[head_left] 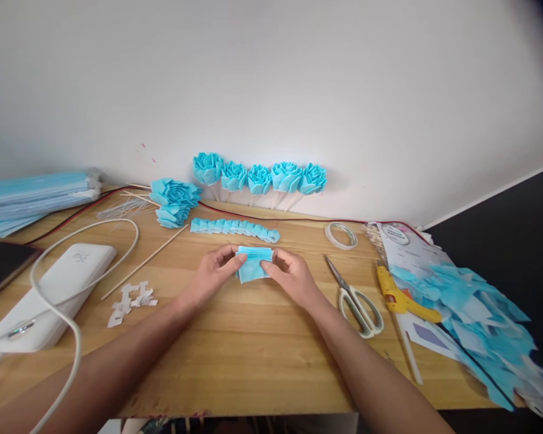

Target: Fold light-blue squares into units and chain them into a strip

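Between my two hands is a small pleated piece of light blue fabric (254, 269), held up over the middle of the table. My left hand (216, 271) pinches its left side, thumb in front. On the right side, the thumb and fingers of my right hand (294, 274) are closed on the same piece. Just beyond it lies a strip of folded blue petals (233, 226). Several blue fabric flowers (259, 178) on sticks lean against the wall, and more blue flowers (174, 199) lie to their left.
Scissors (356, 300), a tape roll (341, 235) and a yellow glue gun (405, 296) lie right, beside a heap of blue scraps (475, 313). Left are a wooden stick (145, 262), white paper bits (131, 301), a white power bank (58, 289) with its cable, a phone (4, 262) and stacked blue sheets (36, 196).
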`<state>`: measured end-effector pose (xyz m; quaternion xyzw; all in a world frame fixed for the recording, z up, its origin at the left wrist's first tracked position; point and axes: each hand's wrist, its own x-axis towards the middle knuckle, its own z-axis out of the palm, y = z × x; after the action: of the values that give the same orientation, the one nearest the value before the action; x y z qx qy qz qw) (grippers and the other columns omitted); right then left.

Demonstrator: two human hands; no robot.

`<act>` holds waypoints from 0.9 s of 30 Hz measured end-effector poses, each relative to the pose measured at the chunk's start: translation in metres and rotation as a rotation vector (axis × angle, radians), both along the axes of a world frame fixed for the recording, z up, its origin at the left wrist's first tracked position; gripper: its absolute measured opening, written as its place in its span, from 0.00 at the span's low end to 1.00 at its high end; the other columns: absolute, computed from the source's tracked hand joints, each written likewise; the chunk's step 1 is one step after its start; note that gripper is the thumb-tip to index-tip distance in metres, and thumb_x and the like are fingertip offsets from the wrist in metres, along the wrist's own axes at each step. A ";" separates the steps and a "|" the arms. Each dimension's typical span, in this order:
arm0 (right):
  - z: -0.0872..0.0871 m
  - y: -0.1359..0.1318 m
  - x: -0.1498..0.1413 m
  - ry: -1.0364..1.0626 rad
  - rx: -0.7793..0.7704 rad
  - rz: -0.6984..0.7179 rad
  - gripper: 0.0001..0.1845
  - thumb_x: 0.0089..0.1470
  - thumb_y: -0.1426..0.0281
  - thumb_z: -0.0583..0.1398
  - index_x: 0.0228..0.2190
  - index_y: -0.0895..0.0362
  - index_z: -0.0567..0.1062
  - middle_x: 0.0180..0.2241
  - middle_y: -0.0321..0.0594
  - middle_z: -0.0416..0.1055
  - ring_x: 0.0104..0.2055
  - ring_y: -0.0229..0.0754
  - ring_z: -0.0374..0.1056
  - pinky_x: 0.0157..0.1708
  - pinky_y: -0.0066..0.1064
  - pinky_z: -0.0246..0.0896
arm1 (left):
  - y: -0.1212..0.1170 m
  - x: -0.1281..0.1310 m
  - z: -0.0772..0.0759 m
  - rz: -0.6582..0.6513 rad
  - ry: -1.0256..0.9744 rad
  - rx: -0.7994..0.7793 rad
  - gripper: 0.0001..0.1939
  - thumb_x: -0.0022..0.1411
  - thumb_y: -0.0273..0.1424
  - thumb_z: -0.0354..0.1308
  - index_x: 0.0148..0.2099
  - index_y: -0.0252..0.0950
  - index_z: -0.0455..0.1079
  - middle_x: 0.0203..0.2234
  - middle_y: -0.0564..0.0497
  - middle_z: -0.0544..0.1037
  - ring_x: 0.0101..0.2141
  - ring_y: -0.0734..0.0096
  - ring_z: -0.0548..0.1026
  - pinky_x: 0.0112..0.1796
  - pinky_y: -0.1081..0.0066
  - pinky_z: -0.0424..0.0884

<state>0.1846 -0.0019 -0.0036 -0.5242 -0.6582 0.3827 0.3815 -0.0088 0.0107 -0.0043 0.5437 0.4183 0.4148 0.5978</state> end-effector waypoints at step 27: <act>0.004 -0.001 -0.003 -0.142 0.600 -0.105 0.03 0.54 0.73 0.61 0.30 0.52 0.73 0.37 0.37 0.73 0.42 0.41 0.68 0.47 0.40 0.60 | 0.001 0.001 -0.006 -0.018 -0.074 -0.128 0.16 0.55 0.41 0.61 0.34 0.32 0.78 0.28 0.49 0.79 0.34 0.66 0.73 0.39 0.70 0.67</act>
<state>0.1820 -0.0024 0.0001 -0.4470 -0.7387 0.1135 0.4916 -0.0082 0.0117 -0.0101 0.4924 0.4168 0.4016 0.6500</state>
